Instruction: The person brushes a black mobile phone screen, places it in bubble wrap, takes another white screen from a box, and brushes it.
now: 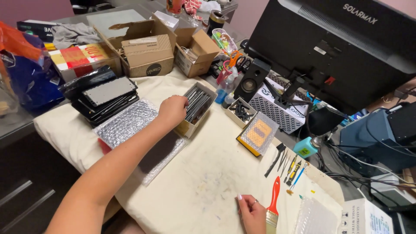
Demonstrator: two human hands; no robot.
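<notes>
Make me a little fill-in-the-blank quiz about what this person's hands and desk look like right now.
1. The left hand reaches into a small ____ box of dark flat panels.
2. The right hand rests on the cloth beside a brush with a ____ handle.
3. The scissors have ____ handles.

Missing words: cardboard; red; orange
</notes>
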